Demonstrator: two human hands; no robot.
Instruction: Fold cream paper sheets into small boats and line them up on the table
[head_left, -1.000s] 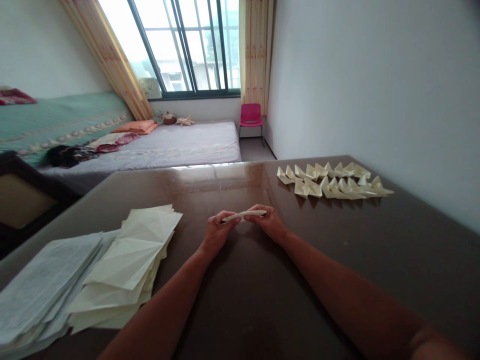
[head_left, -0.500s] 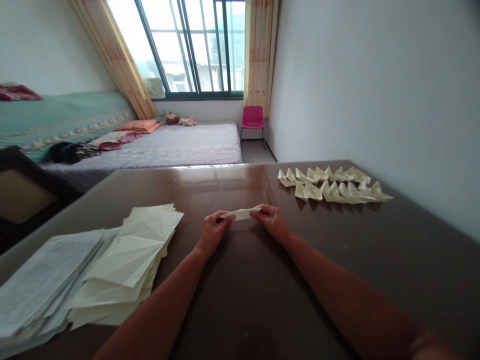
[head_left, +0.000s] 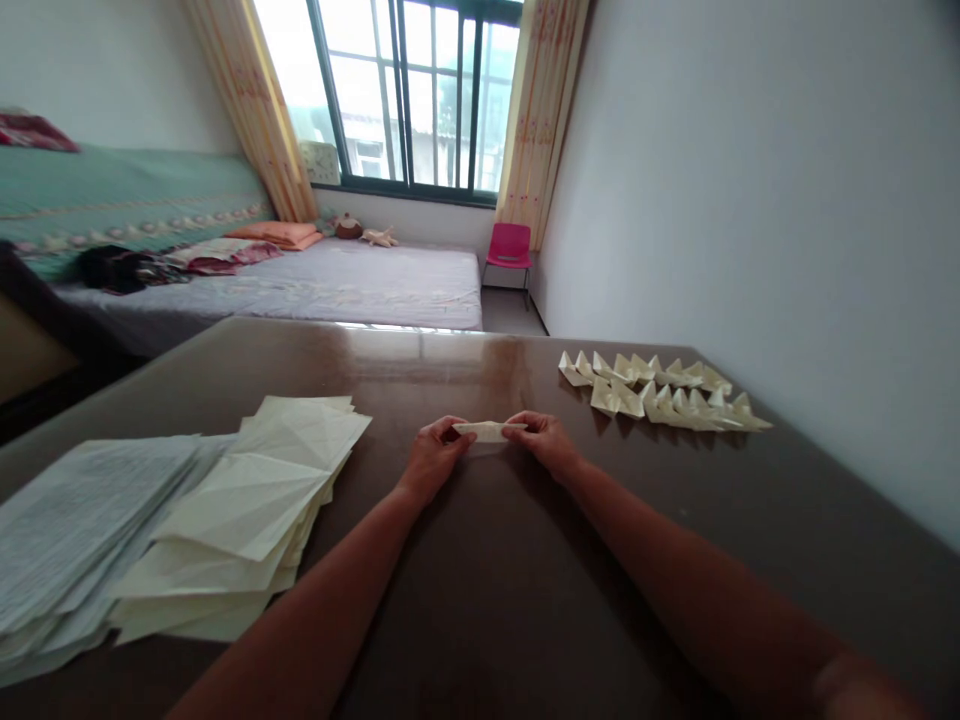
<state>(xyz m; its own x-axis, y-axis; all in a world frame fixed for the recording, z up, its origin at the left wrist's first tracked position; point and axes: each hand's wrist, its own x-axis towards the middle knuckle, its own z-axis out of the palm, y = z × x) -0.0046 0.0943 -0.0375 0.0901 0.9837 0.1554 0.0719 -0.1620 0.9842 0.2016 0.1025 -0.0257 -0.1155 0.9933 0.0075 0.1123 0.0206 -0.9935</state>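
Observation:
Between my two hands is a small strip of folded cream paper, held level just over the brown table. Its left end is pinched between the thumb and fingers of my left hand. My right hand grips the right end the same way. To the left lies a stack of creased cream paper sheets. At the right stand two rows of folded paper boats, apart from my hands.
Printed sheets are piled at the table's left side. Beyond the far edge are a bed and a pink chair under the window. A white wall runs along the right.
The view has tilted slightly. The folded paper now lies more level between my hands, where before its right end was higher. Both hands keep their pinch on it.

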